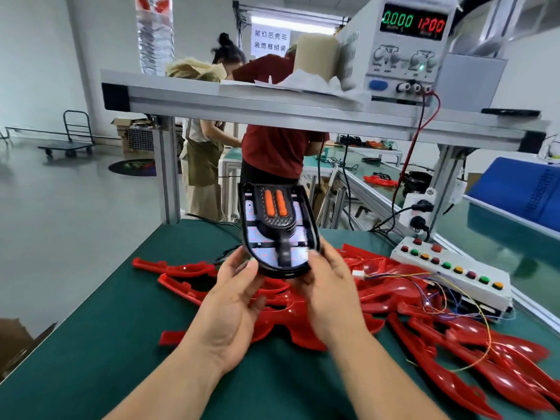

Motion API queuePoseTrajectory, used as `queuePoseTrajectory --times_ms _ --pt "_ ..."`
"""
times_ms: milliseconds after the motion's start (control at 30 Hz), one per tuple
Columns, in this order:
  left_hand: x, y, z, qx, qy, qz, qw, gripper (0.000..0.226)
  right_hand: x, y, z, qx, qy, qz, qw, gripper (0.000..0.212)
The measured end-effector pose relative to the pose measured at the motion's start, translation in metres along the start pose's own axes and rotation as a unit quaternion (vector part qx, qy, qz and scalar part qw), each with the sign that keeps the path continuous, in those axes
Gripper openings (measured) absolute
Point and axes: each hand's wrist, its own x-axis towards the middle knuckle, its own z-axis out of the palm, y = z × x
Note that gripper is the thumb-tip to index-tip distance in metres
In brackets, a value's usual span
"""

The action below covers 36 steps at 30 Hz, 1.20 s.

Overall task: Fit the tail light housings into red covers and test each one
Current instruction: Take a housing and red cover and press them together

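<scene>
1. Head camera view, looking down over a dark green bench mat [91, 344]: a person holds a black oval plastic tail light housing [277, 228] upright in the air. Its open face is toward the camera, showing two orange bar-shaped lenses and a white inner panel.
2. The left hand [233, 301] pinches the housing's lower left edge between thumb and fingertips.
3. The right hand [330, 286] grips the lower right edge, fingers curled around the rim.
4. Below the hands and spreading to the right, a heap of glossy red plastic covers [424, 328] lies on the mat, with the housing held above it.
5. Thin coloured wires [472, 301] with a small white connector [357, 273] lie over the covers, beside a long white switch box [448, 268] with red, green and yellow buttons.
6. On a raised aluminium shelf [242, 101], a grey bench power supply [406, 47] reads 0.000 in green and 12.00 in red.
</scene>
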Motion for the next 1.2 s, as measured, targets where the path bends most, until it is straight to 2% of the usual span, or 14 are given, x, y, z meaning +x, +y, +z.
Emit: queuePoseTrajectory --times_ms 100,200,300,400,467,567,633,733,800,867,967,1067,1133,1200 --pt "0.008 0.010 -0.011 0.133 0.072 0.083 0.985 0.007 0.016 -0.016 -0.020 0.016 0.078 0.015 0.997 0.026" --pt "0.016 0.026 -0.021 0.131 0.109 0.132 0.977 0.009 0.028 -0.027 -0.037 -0.028 0.089 -0.021 0.995 0.029" --pt "0.016 0.034 -0.024 0.092 0.083 0.081 0.989 0.027 0.030 -0.039 -0.048 0.004 0.003 -0.026 1.000 0.038" --pt "0.010 0.037 -0.025 0.131 -0.028 -0.022 0.991 0.056 0.025 -0.044 -0.051 -0.051 -0.060 -0.025 0.997 0.037" --pt "0.005 0.039 -0.026 0.129 -0.075 -0.078 0.986 0.054 0.022 -0.044 -0.050 -0.092 -0.077 -0.022 0.993 0.038" --pt "0.004 0.041 -0.031 0.094 -0.102 -0.131 0.982 0.050 0.019 -0.048 -0.046 -0.132 -0.111 -0.020 0.985 0.037" --pt "0.006 0.042 -0.033 0.073 -0.096 -0.132 0.984 0.051 0.020 -0.048 -0.042 -0.150 -0.113 -0.025 0.982 0.031" --pt "0.011 0.040 -0.031 0.034 -0.065 -0.094 0.993 0.051 0.025 -0.051 -0.046 -0.187 -0.074 -0.027 0.979 0.028" --pt "0.014 0.040 -0.031 0.018 -0.032 -0.072 0.997 0.051 0.024 -0.057 -0.060 -0.314 -0.085 -0.052 0.944 0.020" --pt "0.017 0.042 -0.034 -0.026 0.004 -0.065 0.998 0.049 0.019 -0.059 -0.074 -0.423 -0.179 -0.032 0.888 0.026" --pt "0.021 0.043 -0.039 -0.075 0.040 -0.068 0.994 0.040 0.008 -0.049 -0.081 -0.478 -0.319 0.026 0.818 0.032" --pt "0.023 0.043 -0.041 -0.095 0.062 -0.069 0.991 0.037 0.006 -0.037 -0.080 -0.541 -0.372 0.033 0.754 0.028" --pt "0.023 0.042 -0.042 -0.088 0.065 -0.068 0.992 0.039 0.008 -0.030 -0.082 -0.553 -0.356 0.031 0.753 0.022" --pt "0.023 0.041 -0.041 -0.079 0.067 -0.064 0.993 0.043 0.005 -0.029 -0.082 -0.531 -0.334 0.028 0.778 0.013"
